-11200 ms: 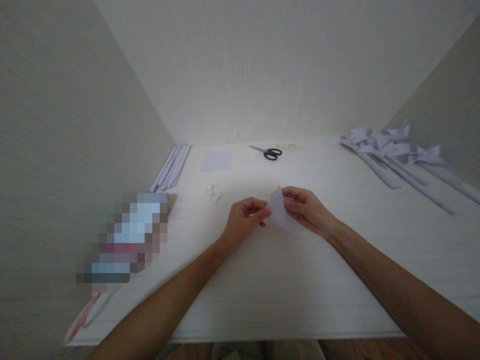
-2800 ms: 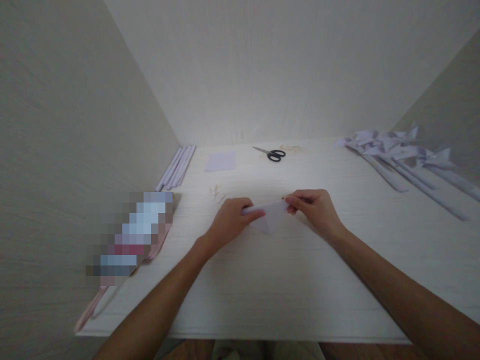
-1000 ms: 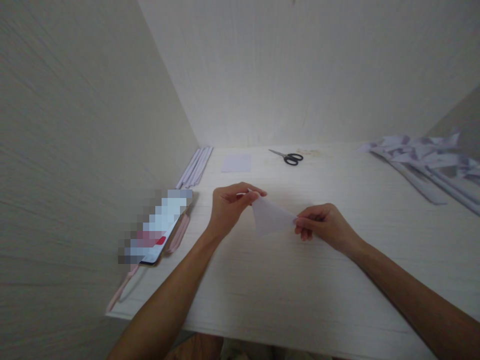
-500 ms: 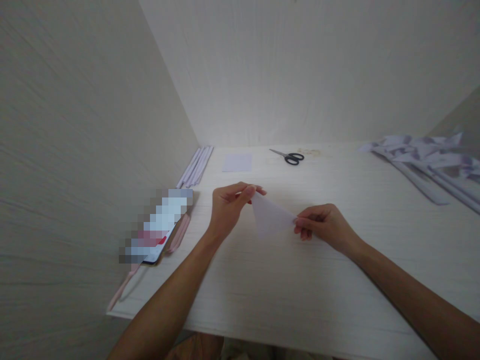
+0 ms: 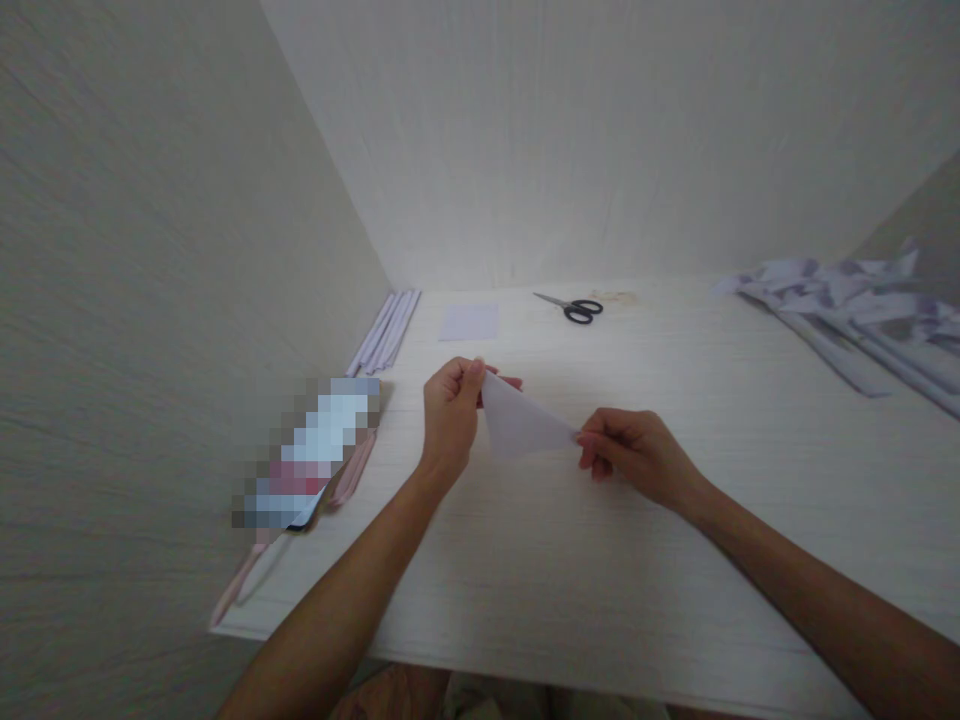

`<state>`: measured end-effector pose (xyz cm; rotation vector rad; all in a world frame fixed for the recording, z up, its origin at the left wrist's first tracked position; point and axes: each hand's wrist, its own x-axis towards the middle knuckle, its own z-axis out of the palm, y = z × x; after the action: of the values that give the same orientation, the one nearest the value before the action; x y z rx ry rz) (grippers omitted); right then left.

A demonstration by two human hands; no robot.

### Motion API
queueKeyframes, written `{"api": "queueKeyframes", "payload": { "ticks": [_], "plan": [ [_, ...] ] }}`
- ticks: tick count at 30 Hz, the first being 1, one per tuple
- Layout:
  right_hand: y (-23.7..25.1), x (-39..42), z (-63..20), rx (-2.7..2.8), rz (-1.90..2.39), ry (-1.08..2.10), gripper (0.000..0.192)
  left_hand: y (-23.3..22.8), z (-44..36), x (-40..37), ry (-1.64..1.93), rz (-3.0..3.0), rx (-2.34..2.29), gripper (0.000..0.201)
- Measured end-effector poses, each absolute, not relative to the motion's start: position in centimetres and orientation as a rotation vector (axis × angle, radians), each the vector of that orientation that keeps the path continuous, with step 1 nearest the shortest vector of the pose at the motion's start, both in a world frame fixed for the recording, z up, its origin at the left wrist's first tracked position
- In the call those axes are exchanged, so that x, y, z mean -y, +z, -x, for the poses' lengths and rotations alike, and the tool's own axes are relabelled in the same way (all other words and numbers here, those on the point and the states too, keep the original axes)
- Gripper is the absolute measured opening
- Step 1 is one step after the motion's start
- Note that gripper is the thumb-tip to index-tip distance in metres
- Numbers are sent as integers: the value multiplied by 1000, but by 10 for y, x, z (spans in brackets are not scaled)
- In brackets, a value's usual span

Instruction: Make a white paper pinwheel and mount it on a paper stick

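Observation:
A white piece of paper (image 5: 523, 422), triangular in outline, hangs between my two hands above the table. My left hand (image 5: 454, 412) pinches its upper left corner, thumb on top. Its right tip is held between the thumb and fingers of my right hand (image 5: 626, 448). The paper's upper edge runs taut and slopes down from left to right. Beyond my hands lies a flat white paper square (image 5: 469, 322). To the right of that square rest scissors (image 5: 574, 308) with black handles, their blades pointing left.
Several rolled paper sticks (image 5: 386, 332) lie at the back left corner. A phone (image 5: 319, 455), partly pixelated, leans by the left wall beside pinkish strips (image 5: 352, 475). Folded paper pieces and long paper strips (image 5: 847, 310) are heaped at the right. The white table (image 5: 585, 600) ends in front of me.
Both hands have shifted slightly left with the paper. My left hand has turned more upright, and its thumb now sits at the paper's corner. The view has moved a little too.

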<state>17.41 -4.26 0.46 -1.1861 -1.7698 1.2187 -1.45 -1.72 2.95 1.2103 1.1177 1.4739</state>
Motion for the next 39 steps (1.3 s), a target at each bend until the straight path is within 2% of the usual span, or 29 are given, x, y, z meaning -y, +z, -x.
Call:
{"api": "queueKeyframes", "payload": {
  "ticks": [5, 13, 20, 24, 31, 35, 39],
  "plan": [
    [5, 42, -177, 1842, 1132, 1190, 27, 29, 12, 16, 1419, -1038, -1116, 25],
    [6, 40, -180, 1794, 1087, 1316, 27, 37, 10, 14, 1158, -539, -1048, 14],
    [8, 41, -176, 1927, 955, 1217, 26, 23, 14, 10, 1257, -876, -1165, 16],
    [13, 47, -168, 1915, 780, 1360, 24, 15, 11, 9, 1259, -932, -1294, 18],
    [12, 54, -158, 1798, 795, 1540, 28, 10, 4, 11, 1223, -873, -1359, 15],
    [9, 57, -155, 1800, 814, 1507, 26, 3, 0, 8, 1230, -889, -1364, 16],
    [9, 58, -152, 1791, 847, 1460, 25, -8, -1, 3, 1404, -1143, -1449, 19]
  ]
}}
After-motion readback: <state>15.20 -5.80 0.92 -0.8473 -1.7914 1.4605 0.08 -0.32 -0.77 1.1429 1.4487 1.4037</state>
